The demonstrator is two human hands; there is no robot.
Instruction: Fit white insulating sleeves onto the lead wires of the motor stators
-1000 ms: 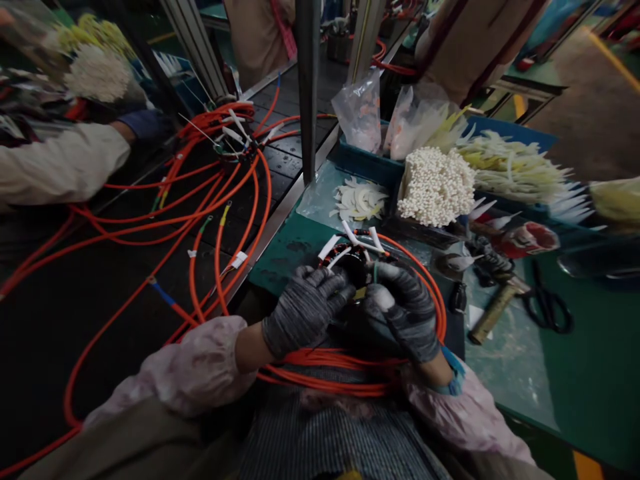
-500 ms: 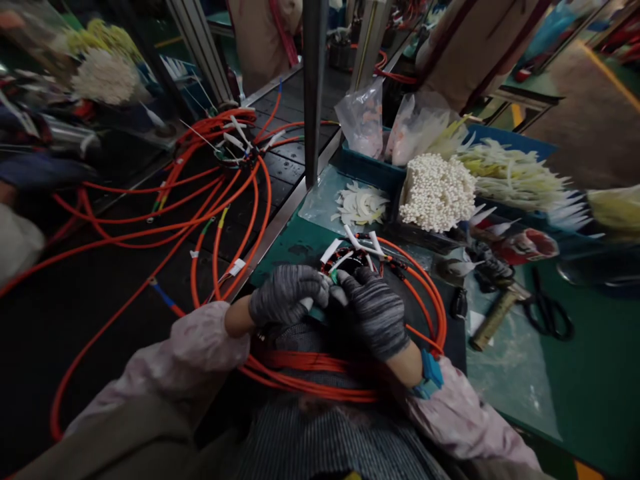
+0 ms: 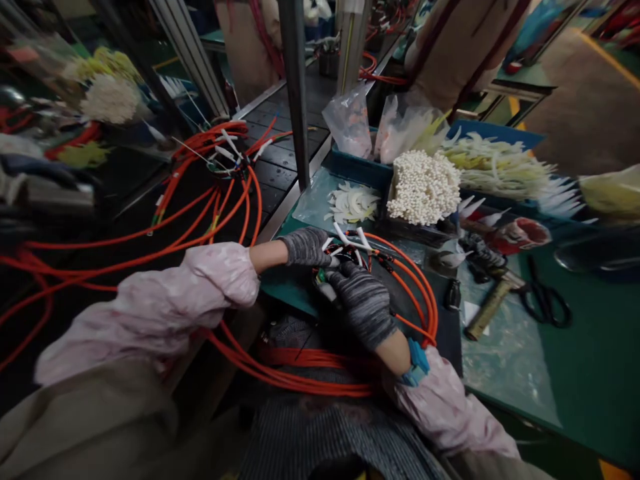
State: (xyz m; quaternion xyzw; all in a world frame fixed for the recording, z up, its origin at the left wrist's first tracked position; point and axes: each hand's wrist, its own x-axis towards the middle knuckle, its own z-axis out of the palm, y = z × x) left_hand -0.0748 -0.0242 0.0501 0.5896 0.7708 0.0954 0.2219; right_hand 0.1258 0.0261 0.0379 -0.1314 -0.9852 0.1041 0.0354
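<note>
Left hand [image 3: 309, 247], head view: farther forward than before, touching the wired ring [image 3: 345, 255]; grip unclear.
Right hand [image 3: 364, 300]: at its near edge; grip unclear.
Wired ring: between both hands, partly hidden by them.
Right side: 1 hammer [image 3: 489, 309], 1 scissors [image 3: 545, 297].
Beyond: 1 dark post [image 3: 295, 93], upright.

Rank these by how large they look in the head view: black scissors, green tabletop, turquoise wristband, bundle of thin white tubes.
1. Green tabletop
2. White tube bundle
3. Black scissors
4. Turquoise wristband
</note>
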